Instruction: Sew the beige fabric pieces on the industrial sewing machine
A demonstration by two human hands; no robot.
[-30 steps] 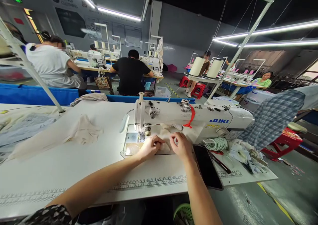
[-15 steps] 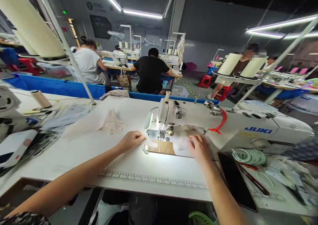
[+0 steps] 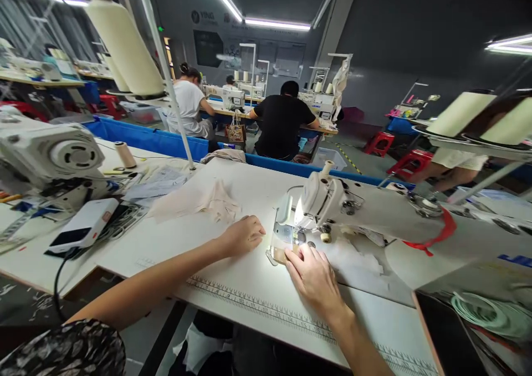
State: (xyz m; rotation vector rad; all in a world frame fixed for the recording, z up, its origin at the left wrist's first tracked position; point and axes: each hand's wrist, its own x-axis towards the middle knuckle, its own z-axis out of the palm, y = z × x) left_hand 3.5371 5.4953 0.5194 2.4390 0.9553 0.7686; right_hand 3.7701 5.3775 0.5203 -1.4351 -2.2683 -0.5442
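My right hand [image 3: 313, 276] lies over the brown-and-metal plate [image 3: 279, 256] in front of the sewing machine's [image 3: 320, 204] lit needle area, its fingers stretched forward and down. Sheer white fabric [image 3: 353, 262] spreads on the machine bed to the right of that hand. Left of the needle, my left hand [image 3: 245, 236] rests close to the tabletop with fingers curled together; whatever they may pinch is hidden. Beyond it, a crumpled pale beige fabric piece [image 3: 218, 201] lies on the white table [image 3: 187, 248].
A printed ruler [image 3: 257, 304] runs along the front edge. A phone [image 3: 451, 334] and coiled green cord [image 3: 490, 315] lie at right. A white device [image 3: 85, 226] and a second machine [image 3: 54, 154] stand left. Thread cones [image 3: 124, 44] rise behind; two people sit ahead.
The view has swung right, so the scene sits further left. My right hand has come leftward over the brown plate, nearer the needle. My left hand stays left of the machine.
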